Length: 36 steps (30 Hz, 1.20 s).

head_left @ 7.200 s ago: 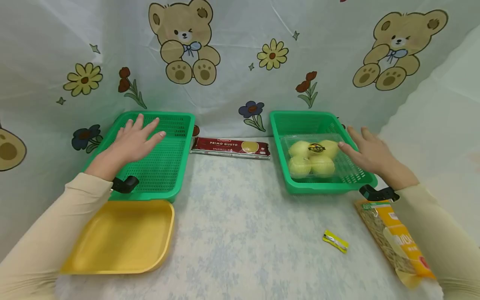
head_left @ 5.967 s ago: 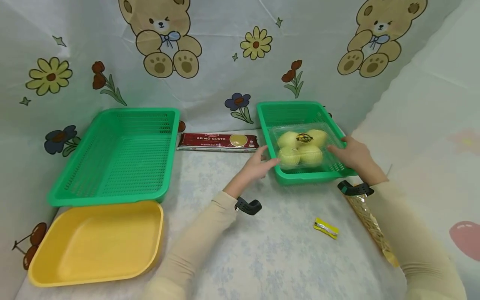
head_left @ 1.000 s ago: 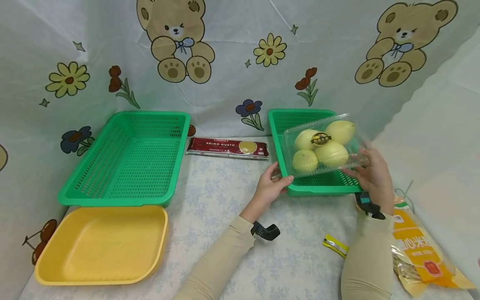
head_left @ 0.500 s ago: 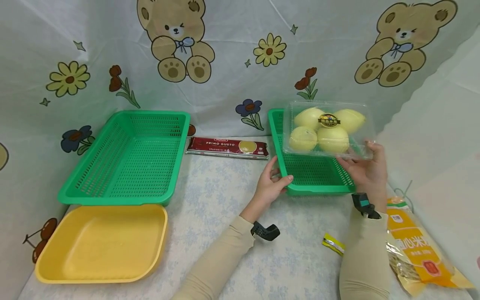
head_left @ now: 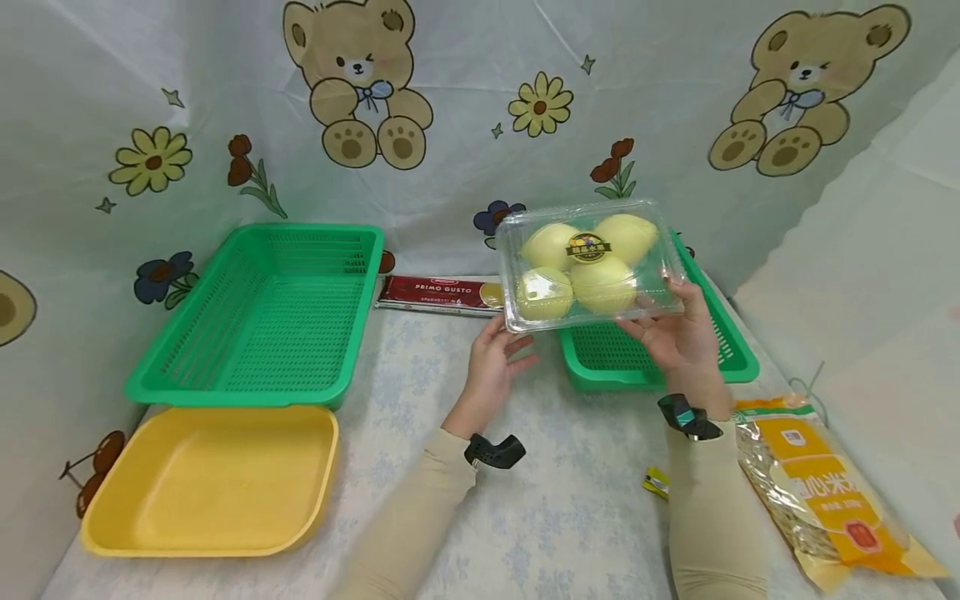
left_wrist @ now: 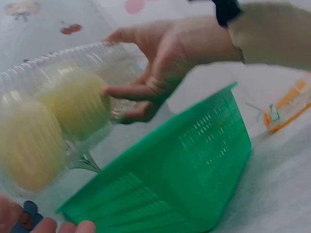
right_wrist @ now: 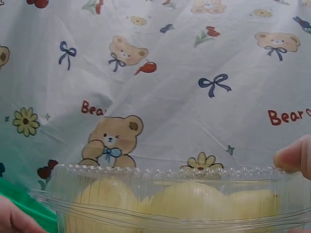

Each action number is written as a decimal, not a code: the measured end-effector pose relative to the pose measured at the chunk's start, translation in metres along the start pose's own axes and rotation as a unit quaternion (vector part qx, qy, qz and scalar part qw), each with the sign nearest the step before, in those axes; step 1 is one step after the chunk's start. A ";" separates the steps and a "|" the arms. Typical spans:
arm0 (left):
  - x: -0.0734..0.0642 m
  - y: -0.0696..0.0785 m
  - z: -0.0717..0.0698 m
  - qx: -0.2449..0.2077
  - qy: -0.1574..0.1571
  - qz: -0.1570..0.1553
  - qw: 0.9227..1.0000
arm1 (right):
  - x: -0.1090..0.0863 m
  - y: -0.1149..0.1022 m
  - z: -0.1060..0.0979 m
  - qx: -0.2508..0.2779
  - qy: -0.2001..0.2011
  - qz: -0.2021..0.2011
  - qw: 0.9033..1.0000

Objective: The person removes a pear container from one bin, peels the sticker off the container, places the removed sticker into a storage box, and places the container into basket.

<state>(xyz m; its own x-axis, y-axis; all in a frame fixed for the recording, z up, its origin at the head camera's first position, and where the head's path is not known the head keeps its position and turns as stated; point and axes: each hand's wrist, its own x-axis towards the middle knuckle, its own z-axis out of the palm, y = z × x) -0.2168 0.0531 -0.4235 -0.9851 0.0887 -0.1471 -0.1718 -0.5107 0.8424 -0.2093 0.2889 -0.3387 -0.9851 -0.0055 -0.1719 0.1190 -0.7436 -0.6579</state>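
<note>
My right hand [head_left: 678,333] grips the right end of a clear plastic box [head_left: 663,287] holding several pale yellow fruits [head_left: 603,283]. The box hangs above the right green basket [head_left: 652,379], past its left side. In the left wrist view, the right thumb lies over the top edge of the box [left_wrist: 109,60] with fingers beneath. My left hand [head_left: 487,371], fingers loosely spread, is at the box's lower left corner; whether it touches cannot be told. In the right wrist view, fruits [right_wrist: 189,204] show through the wall of the box [right_wrist: 160,175].
A red spaghetti pack [head_left: 438,292] lies at the back, partly behind the box. On the left are another green basket [head_left: 341,392] and a yellow tray [head_left: 326,483]. A noodle bag [head_left: 825,483] lies right; a small yellow packet [head_left: 655,482] is partly hidden by the right sleeve.
The right hand has lifted the box of fruit out of the right basket and carried it left. My left hand has let go of the basket's rim and moved left to the box's corner.
</note>
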 end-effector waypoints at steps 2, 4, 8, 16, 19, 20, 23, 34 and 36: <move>-0.006 0.012 -0.010 -0.055 0.005 -0.003 0.998 | -0.001 0.009 0.006 -0.022 -0.007 0.000 1.000; -0.014 0.023 -0.020 -0.080 0.001 0.003 0.997 | -0.003 0.020 0.011 -0.057 -0.022 -0.004 0.998; -0.031 0.037 -0.037 -0.062 -0.008 0.026 0.998 | -0.003 0.040 0.020 -0.126 -0.066 -0.013 0.990; -0.059 0.040 -0.066 -0.050 0.051 0.043 0.997 | -0.012 0.069 0.041 -0.307 -0.072 -0.004 0.949; -0.066 0.036 -0.078 -0.067 0.085 0.032 0.994 | -0.017 0.079 0.049 -0.383 -0.055 -0.002 0.922; -0.068 0.035 -0.082 -0.070 0.098 0.027 0.992 | -0.018 0.084 0.051 -0.402 -0.054 -0.006 0.914; -0.073 0.031 -0.097 -0.064 0.133 0.018 0.989 | -0.019 0.098 0.053 -0.443 -0.053 -0.021 0.894; -0.082 0.032 -0.128 0.002 0.193 0.006 0.981 | -0.013 0.166 0.040 -0.377 0.018 -0.030 0.926; -0.083 0.033 -0.128 0.023 0.199 0.012 0.980 | -0.012 0.174 0.035 -0.360 0.026 -0.029 0.932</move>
<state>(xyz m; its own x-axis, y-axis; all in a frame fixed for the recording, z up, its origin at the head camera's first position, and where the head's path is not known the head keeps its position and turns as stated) -0.1406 -0.0805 -0.4503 -0.9126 -0.2679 -0.3090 -0.1571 -0.4679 0.8697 -0.1815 0.1362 -0.4251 -0.9873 0.0679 -0.1439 0.1367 -0.1004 -0.9855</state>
